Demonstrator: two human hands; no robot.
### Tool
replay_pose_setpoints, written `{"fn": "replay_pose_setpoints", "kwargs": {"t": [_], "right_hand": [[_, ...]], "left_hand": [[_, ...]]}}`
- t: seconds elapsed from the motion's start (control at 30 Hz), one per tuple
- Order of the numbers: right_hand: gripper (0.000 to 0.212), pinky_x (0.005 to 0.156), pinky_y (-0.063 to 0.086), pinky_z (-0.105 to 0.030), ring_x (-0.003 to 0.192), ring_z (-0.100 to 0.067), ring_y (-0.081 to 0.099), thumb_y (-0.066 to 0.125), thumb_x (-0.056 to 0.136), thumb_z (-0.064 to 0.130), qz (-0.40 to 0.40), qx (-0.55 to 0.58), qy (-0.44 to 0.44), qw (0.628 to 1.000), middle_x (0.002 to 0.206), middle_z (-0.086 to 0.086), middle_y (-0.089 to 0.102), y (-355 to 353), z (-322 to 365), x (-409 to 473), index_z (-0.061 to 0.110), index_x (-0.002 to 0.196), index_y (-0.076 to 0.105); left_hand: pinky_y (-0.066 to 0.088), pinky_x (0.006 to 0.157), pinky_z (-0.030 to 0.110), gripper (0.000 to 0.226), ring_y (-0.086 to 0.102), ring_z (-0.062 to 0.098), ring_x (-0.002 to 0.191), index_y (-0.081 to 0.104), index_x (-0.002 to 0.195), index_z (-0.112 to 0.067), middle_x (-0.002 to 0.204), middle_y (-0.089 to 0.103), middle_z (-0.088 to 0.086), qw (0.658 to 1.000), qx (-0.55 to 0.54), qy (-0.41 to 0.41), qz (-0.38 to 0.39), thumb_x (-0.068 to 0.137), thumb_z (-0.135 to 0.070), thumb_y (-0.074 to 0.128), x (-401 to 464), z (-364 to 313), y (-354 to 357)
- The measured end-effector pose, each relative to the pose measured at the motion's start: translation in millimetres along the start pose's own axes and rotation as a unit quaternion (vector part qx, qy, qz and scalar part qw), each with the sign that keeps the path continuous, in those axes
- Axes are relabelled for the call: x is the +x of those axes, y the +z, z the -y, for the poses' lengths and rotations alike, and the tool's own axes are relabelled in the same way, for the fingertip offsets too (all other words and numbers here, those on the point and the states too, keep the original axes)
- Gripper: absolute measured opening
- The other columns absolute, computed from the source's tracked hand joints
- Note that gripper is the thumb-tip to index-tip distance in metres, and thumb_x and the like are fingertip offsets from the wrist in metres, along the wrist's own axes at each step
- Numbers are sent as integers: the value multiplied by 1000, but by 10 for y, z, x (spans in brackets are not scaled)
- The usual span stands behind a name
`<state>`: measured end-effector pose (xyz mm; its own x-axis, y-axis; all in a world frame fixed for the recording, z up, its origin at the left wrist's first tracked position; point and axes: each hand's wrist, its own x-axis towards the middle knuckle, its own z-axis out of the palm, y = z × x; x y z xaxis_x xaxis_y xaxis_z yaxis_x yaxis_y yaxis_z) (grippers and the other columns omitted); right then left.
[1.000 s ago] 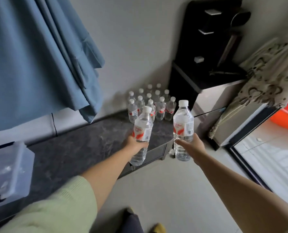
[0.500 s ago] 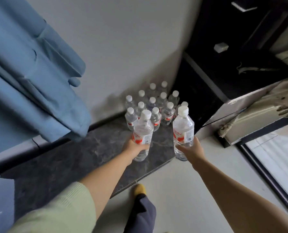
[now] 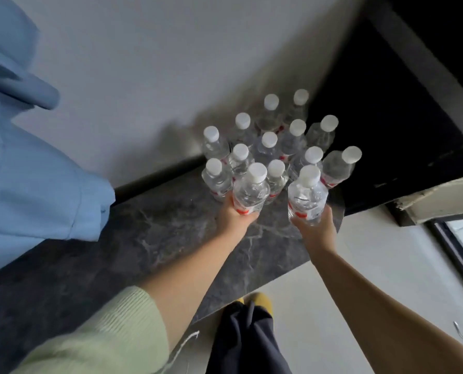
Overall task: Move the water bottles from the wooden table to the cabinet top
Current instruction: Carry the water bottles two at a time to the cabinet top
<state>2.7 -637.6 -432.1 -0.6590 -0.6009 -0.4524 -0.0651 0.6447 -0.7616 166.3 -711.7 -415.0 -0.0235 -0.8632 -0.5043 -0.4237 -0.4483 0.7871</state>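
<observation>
Both hands, left hand [image 3: 235, 215] and right hand [image 3: 315, 226], each grip a clear plastic water bottle over the dark marble cabinet top [image 3: 171, 225], where a careless set-down could topple the packed white-capped bottles [image 3: 269, 147].

White wall [image 3: 171, 63] behind, blue cloth [image 3: 36, 184] hanging left, pale floor [image 3: 319, 306], black cabinet [image 3: 386, 117] on rt.

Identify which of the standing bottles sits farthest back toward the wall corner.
The bottle at the cluster's far right rear, beside the black cabinet; every other cap lies nearer the hands.
</observation>
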Motion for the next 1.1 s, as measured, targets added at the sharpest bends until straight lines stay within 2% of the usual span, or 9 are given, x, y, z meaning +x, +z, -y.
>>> {"fn": "replay_pose_setpoints", "kwargs": {"t": [0.13, 0.3, 0.53, 0.67, 0.77, 0.87, 0.9, 1.03, 1.1], "right_hand": [[59, 76, 39, -27, 95, -15, 57, 79, 76, 22, -3, 40, -2, 999, 105, 9, 60, 262, -204, 177, 24, 126, 47], [61, 86, 46, -31, 102, -12, 58, 76, 81, 27, 5, 79, -4, 997, 113, 11, 59, 470, -306, 344, 26, 131, 42], [60, 86, 49, -33, 100, -13, 59, 75, 81, 26, 27, 61, -18, 998, 108, 13, 60, 517, -426, 575, 33, 129, 40], [67, 87, 45, -34, 107, -17, 58, 76, 80, 29, 33, 19, -29, 999, 118, 8, 60, 489, -423, 590, 27, 134, 36], [75, 87, 45, -34, 114, -24, 57, 76, 78, 33, 34, -16, -21, 999, 131, -1, 58, 477, -367, 537, 24, 138, 32], [81, 74, 44, -26, 117, -27, 55, 76, 78, 28, 40, -39, -3, 998, 139, -6, 50, 387, -347, 381, 23, 144, 28], [83, 75, 43, -25, 120, -27, 53, 76, 79, 28, 41, -48, 3, 998, 142, -8, 47, 332, -330, 297, 21, 146, 27], [86, 95, 42, -34, 125, -30, 51, 75, 82, 33, 52, -95, 17, 994, 147, -11, 42, 145, -165, 4, 17, 149, 24], [84, 85, 51, -35, 118, -32, 56, 75, 81, 31, 66, -104, 8, 992, 145, -11, 44, 20, 48, -146, 17, 148, 25]], "left_hand": [[46, 88, 25, 65, 62, 21, 105, 53, 126, -12, 117, 67, 6, 998, -30, -2, -50, 69, -15, 84, 185, 204, 193], [40, 76, 12, 61, 62, 23, 105, 53, 125, -4, 114, 67, 10, 997, -24, 2, -67, 72, -10, 81, 371, 376, 328], [37, 76, 7, 66, 60, 22, 108, 50, 130, -6, 119, 65, 9, 997, -9, 38, -60, 72, -11, 81, 575, 556, 399], [35, 78, 7, 68, 57, 17, 110, 47, 131, -10, 122, 63, 5, 998, 1, 46, -34, 72, -12, 81, 555, 537, 376], [39, 89, 15, 72, 56, 17, 115, 42, 132, -13, 127, 60, 4, 1000, 6, 21, -7, 72, -15, 82, 468, 488, 342], [38, 107, 34, 84, 48, 23, 128, 32, 141, -12, 141, 49, 8, 999, 15, -31, 18, 73, -18, 81, 285, 416, 274], [35, 110, 37, 86, 44, 23, 132, 29, 144, -11, 145, 44, 10, 999, 20, -45, 24, 75, -19, 80, 193, 368, 232], [33, 111, 40, 87, 38, 24, 136, 25, 146, -12, 149, 35, 13, 995, 63, -54, 56, 78, -26, 77, -124, 163, 70], [37, 108, 40, 83, 42, 25, 132, 26, 145, -15, 146, 38, 11, 994, 82, -38, 62, 80, -29, 75, -276, -55, -68]]}}
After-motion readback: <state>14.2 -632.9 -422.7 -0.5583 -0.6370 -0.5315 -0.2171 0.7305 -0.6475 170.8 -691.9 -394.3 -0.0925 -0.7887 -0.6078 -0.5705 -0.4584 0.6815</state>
